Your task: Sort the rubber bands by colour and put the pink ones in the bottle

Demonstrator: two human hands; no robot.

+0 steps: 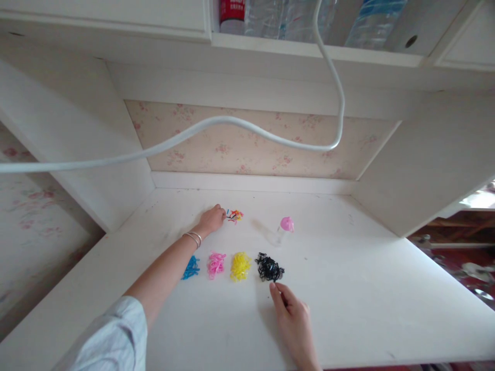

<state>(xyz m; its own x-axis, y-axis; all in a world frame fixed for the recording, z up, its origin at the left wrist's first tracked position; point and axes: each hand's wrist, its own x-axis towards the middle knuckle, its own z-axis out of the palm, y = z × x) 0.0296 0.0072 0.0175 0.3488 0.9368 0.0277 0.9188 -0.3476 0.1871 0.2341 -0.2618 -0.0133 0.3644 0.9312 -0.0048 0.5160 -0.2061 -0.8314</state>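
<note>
Cable crosses in front; left hand, pinched, at nine o'clock of mixed bands; right hand, pinched, at six of black bands; contents, cannot tell

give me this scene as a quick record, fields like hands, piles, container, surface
left hand: fingertips at the small mixed-colour pile; grip unclear
right hand: fingertips at the near edge of the black pile; grip unclear
row, left to right: blue pile, pink pile, yellow pile, black pile
apart: mixed-colour pile, beyond the row
container: pink-topped, right of the mixed-colour pile
surface: white tabletop
</note>
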